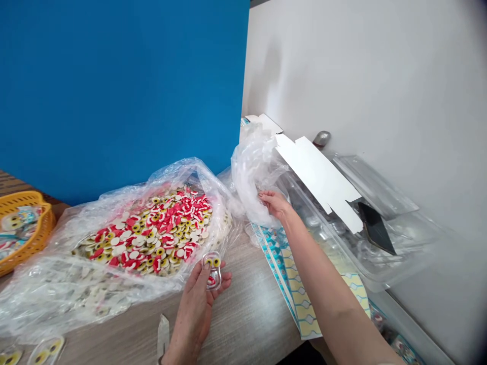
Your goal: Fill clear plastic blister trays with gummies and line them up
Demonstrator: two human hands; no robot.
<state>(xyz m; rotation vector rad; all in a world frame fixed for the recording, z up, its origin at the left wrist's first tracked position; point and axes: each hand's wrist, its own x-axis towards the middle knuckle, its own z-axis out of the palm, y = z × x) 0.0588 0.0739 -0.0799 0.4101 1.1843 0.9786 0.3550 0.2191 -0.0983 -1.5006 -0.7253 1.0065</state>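
- While your left hand (198, 301) holds a small clear case (217, 278) between thumb and fingers, you have it over the near middle of the table (243, 299), just right of the big plastic bag.
- Inside that case you can see two yellow eye-like pieces towards the far end and a red piece towards the near end.
- Your right hand (276, 205) reaches farther out, its fingertips at a stack of clear plastic pieces (246, 187); you cannot tell from here whether they grip one.
- To your left, the open plastic bag (41, 294) lies spread on the table, heaped with red, white and yellow pieces (167, 228).
- At far left, you have an orange basket (47, 223) with filled packs in it.
- Two more cases with yellow eyes lie at the near left edge.
- Under your right forearm lie printed sheets (306, 309), yellow and blue.
- Right of them sits a clear tub (365, 274), with white card (321, 177) and a dark flat slab (375, 228) over it.
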